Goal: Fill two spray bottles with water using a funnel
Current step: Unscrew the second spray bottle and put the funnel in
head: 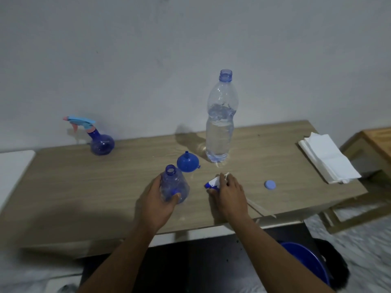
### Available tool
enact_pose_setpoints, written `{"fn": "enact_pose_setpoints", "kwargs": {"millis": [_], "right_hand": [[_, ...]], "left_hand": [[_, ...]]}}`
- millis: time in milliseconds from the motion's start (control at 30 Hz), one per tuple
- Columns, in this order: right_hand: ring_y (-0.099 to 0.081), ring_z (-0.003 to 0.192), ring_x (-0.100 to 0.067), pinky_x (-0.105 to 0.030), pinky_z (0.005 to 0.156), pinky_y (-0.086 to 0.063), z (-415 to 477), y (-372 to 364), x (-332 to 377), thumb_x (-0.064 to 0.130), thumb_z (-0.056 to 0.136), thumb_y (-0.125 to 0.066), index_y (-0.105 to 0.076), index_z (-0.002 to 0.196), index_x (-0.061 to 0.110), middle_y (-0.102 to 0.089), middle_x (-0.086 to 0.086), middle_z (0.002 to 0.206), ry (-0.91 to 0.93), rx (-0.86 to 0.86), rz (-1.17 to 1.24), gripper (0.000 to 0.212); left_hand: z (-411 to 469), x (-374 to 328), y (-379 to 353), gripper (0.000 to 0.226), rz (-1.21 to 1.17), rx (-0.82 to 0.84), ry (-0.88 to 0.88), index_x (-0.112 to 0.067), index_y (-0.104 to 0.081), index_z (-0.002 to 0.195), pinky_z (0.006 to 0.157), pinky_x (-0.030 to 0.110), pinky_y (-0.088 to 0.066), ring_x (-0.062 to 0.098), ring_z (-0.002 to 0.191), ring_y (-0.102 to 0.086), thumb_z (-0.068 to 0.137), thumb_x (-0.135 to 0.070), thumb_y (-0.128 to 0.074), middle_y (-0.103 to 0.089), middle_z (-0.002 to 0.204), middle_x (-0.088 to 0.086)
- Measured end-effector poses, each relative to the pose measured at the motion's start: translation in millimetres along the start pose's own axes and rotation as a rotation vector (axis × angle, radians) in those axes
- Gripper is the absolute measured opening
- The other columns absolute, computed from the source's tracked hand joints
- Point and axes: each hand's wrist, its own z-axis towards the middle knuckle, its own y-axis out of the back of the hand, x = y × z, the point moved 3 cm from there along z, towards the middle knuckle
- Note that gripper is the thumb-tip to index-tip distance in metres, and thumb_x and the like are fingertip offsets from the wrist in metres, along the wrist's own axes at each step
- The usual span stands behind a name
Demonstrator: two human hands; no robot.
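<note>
One spray bottle (pixel 174 185) stood uncapped on the table (pixel 84 187), gripped by the left hand (pixel 160 199); the right hand (pixel 229 195) curled around its spray head (pixel 212 185). Next, the funnel (pixel 187 164) just behind probably needed seating in its neck.

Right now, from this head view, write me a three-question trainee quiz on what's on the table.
1. True or false: the water bottle stands uncapped.
2. The right hand grips: A) the blue cap, B) a spray head, C) the napkins.
3. Fill in: the funnel rests spout-up on the ___, beside the headless spray bottle in the left hand.
Key: 1 true; 2 B; 3 table.
</note>
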Motion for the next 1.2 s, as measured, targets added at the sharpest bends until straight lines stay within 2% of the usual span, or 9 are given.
{"fn": "enact_pose_setpoints", "kwargs": {"millis": [100,200,400,567,667,733,900,1067,1200], "right_hand": [[-0.041,0.138,-0.030,-0.042,0.111,-0.036,1,-3,-3,0.059,0.095,-0.053,-0.035,0.151,0.009,-0.042,-0.015,0.151,0.016,-0.021,0.037,0.077],[-0.042,0.137,-0.028,-0.043,0.110,-0.038,2,-4,-6,0.061,0.093,-0.053,-0.035,0.151,0.010,-0.044,-0.014,0.150,0.035,-0.030,0.038,0.079],[-0.051,0.126,-0.030,-0.044,0.103,-0.045,4,-1,-3,0.059,0.090,-0.060,-0.044,0.144,0.011,-0.052,-0.014,0.138,0.055,-0.053,0.111,0.074],[-0.057,0.111,-0.029,-0.039,0.092,-0.049,7,21,20,0.039,0.096,-0.061,-0.058,0.128,0.010,-0.062,-0.013,0.122,0.154,-0.240,0.147,0.044],[-0.058,0.106,-0.027,-0.035,0.082,-0.049,27,28,47,0.030,0.099,-0.059,-0.055,0.122,0.010,-0.061,-0.010,0.118,0.216,-0.130,0.266,0.031],[-0.059,0.111,-0.026,-0.033,0.080,-0.046,48,25,62,0.030,0.096,-0.062,-0.050,0.128,0.011,-0.058,-0.009,0.124,0.162,-0.005,0.369,0.039],[-0.055,0.124,-0.032,-0.041,0.100,-0.046,94,8,86,0.027,0.083,-0.079,-0.035,0.145,0.014,-0.054,-0.014,0.137,0.132,0.164,0.433,0.077],[-0.063,0.109,-0.030,-0.036,0.088,-0.049,118,-4,94,0.032,0.076,-0.082,-0.055,0.128,0.014,-0.066,-0.010,0.121,0.169,0.206,0.232,0.062],[-0.063,0.109,-0.028,-0.035,0.089,-0.050,114,7,99,0.038,0.074,-0.084,-0.054,0.133,0.015,-0.066,-0.007,0.121,0.153,0.177,0.338,0.070]], "left_hand": [[0,10,-2,0.072,0.007,-0.013,0.039,-0.042,-0.046,0.133,0.093,0.039,-0.055,0.003,0.103,-0.066,0.068,-0.047,-0.077,-0.066,0.118,-0.018],[1,15,-4,0.074,0.013,-0.018,0.047,-0.044,-0.045,0.133,0.093,0.040,-0.056,0.001,0.104,-0.066,0.067,-0.053,-0.076,-0.065,0.118,-0.020],[2,14,-6,0.069,-0.039,-0.040,0.042,-0.037,-0.048,0.133,0.094,0.033,-0.054,0.000,0.108,-0.063,0.074,-0.033,-0.083,-0.064,0.121,-0.018],[1,13,-7,0.069,-0.102,-0.019,0.033,-0.032,-0.048,0.136,0.092,0.021,-0.051,-0.002,0.109,-0.060,0.078,-0.027,-0.083,-0.063,0.124,-0.016],[1,15,-7,0.069,-0.109,-0.032,0.011,-0.036,-0.047,0.134,0.095,0.029,-0.055,0.000,0.109,-0.062,0.076,-0.031,-0.084,-0.062,0.123,-0.016],[1,18,-8,0.069,-0.131,-0.045,0.007,-0.039,-0.047,0.133,0.096,0.034,-0.056,0.002,0.111,-0.062,0.075,-0.031,-0.085,-0.062,0.124,-0.015],[2,16,-9,0.068,-0.210,-0.049,-0.003,-0.052,-0.048,0.123,0.096,0.035,-0.055,-0.002,0.110,-0.062,0.076,-0.021,-0.085,-0.062,0.121,-0.023],[4,16,-10,0.071,-0.236,-0.042,-0.003,-0.060,-0.049,0.117,0.095,0.033,-0.055,-0.003,0.111,-0.061,0.076,-0.016,-0.085,-0.060,0.119,-0.034],[4,18,-11,0.068,-0.276,-0.065,0.004,-0.049,-0.053,0.123,0.097,0.041,-0.054,0.004,0.113,-0.063,0.076,-0.011,-0.084,-0.064,0.122,-0.021]]}}
